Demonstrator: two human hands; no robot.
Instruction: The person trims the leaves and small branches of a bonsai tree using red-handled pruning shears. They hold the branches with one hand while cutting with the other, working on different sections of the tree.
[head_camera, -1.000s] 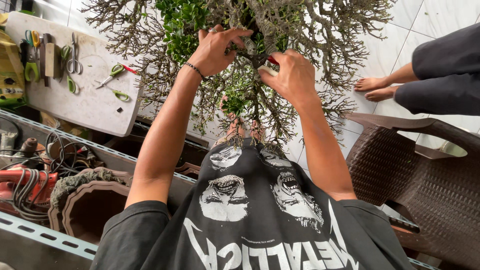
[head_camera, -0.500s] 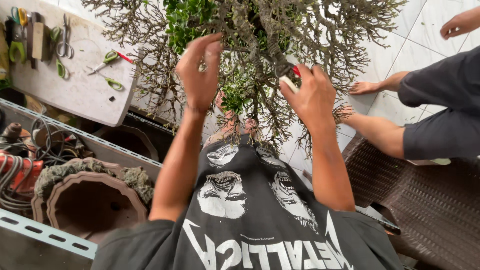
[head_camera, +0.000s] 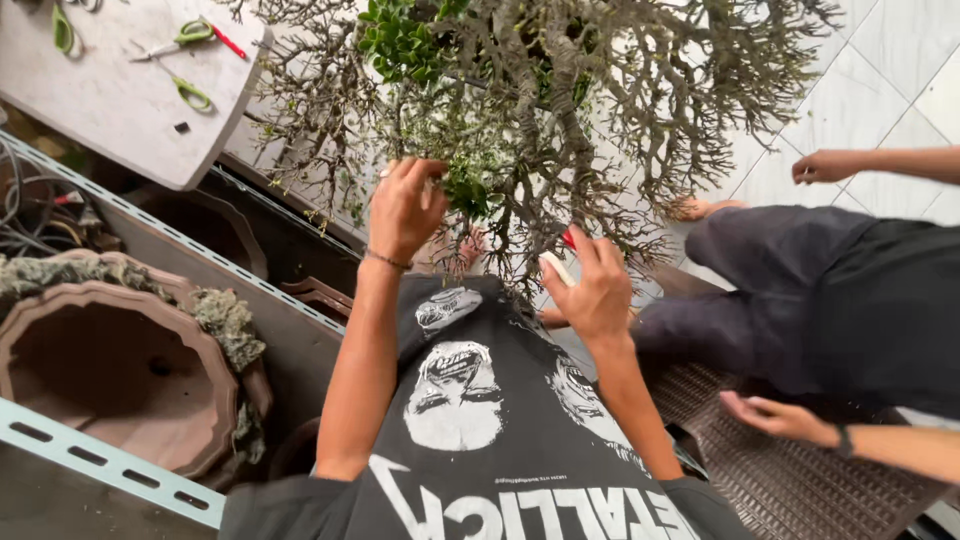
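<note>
Twigs of the gnarled grey bonsai tree (head_camera: 560, 110), wiry with small green leaves, fill my view. My left hand (head_camera: 405, 205) pinches its foliage; below the canopy, my right hand (head_camera: 598, 290) grips red-handled cutters (head_camera: 566, 240).

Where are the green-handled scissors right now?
In the head view, the green-handled scissors lie at upper left on the pale board, left of the bare-twigged tree.

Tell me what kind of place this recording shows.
Probably a home bonsai or plant workshop: a twiggy bonsai tree being worked on, empty scalloped clay pots beside it, and green-handled scissors on a small white table.
</note>
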